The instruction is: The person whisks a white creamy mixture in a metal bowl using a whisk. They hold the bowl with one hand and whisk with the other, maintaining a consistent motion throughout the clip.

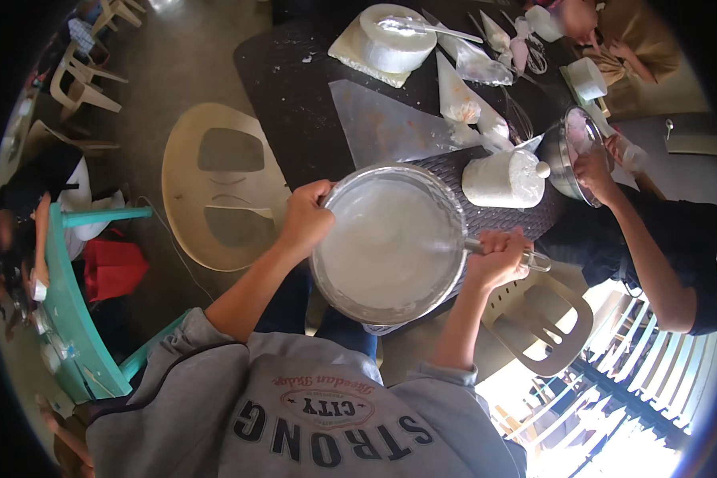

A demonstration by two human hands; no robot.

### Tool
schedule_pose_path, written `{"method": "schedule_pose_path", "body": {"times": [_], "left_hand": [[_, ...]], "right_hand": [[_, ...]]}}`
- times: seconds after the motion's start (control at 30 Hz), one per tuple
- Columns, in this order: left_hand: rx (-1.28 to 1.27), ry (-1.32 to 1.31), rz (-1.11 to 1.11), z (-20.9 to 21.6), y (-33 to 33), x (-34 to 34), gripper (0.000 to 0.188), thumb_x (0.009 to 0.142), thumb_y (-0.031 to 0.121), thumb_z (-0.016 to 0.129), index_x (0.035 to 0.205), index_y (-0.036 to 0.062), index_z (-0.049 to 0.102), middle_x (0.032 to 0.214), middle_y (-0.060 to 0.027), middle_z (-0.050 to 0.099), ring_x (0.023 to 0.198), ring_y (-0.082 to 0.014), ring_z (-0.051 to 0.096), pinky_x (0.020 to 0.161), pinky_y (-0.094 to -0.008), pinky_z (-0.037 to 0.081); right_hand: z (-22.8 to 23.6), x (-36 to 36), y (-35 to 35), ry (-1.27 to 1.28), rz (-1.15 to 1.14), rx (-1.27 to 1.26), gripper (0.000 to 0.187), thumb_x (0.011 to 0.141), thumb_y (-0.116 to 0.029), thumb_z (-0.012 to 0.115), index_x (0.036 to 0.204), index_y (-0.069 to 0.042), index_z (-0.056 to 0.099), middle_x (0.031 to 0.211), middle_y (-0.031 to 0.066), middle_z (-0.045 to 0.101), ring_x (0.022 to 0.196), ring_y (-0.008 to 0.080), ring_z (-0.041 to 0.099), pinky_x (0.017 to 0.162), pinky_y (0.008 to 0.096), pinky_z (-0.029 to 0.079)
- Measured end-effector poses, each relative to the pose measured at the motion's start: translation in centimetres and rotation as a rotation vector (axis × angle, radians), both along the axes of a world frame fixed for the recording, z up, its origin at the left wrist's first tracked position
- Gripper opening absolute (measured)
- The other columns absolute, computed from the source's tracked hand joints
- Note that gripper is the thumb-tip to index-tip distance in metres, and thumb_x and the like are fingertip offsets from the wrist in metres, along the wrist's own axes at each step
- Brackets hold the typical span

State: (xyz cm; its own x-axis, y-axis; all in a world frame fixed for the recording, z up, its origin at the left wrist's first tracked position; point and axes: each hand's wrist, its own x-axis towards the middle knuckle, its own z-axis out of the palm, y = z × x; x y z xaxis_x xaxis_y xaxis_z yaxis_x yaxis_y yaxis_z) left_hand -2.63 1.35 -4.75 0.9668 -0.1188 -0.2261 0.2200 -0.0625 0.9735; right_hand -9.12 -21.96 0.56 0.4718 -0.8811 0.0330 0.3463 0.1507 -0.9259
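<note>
A round metal saucepan (384,319) hangs in front of my body, held between both hands. Inside it is a smooth white substance (386,239), with white smears around the inner wall. My left hand (307,215) pinches the rim on the left side. On the right, my right hand (498,259) is wrapped round the metal handle (540,261), whose looped end sticks out past the fist. Just beyond the pan stands a white-coated cylinder (502,179) with a small round knob on its side. A clear plastic sheet (390,119) lies behind the pan on the dark table (287,103).
Piping bags (458,92), a whisk (519,123) and a round white cake form (394,52) with a spatula (438,30) on it occupy the table. At right, another person's hand (596,177) is at a metal bowl (564,163). Plastic chairs (185,171) stand nearby.
</note>
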Motion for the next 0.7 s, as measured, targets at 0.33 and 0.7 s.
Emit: {"method": "schedule_pose_path", "body": {"times": [0.33,0.7], "left_hand": [[0.149,-0.011,0.037,-1.6,0.9,-0.4,0.026,0.056,-0.012,0.039,0.071,-0.0031,0.057,0.061,-0.0037,0.054,0.057,-0.0083,0.044,0.049,-0.0232,0.032],[0.044,0.117,-0.014,-1.4,2.7,0.5,0.023,0.057,-0.012,0.039,0.071,-0.0042,0.056,0.06,-0.0047,0.052,0.058,-0.009,0.043,0.051,-0.0245,0.033]], "right_hand": [[-2.8,-0.7,5.7,-0.166,0.03,0.029,0.033,0.081,-0.003,0.044,0.052,-0.012,0.032,0.041,-0.001,0.029,0.033,0.0077,0.029,0.035,0.0251,0.027],[-1.1,-5.0,4.6,-0.094,-0.008,-0.048,0.021,0.076,0.006,0.047,0.062,-0.007,0.037,0.043,0.0016,0.039,0.036,0.0091,0.034,0.035,0.0267,0.031]]}}
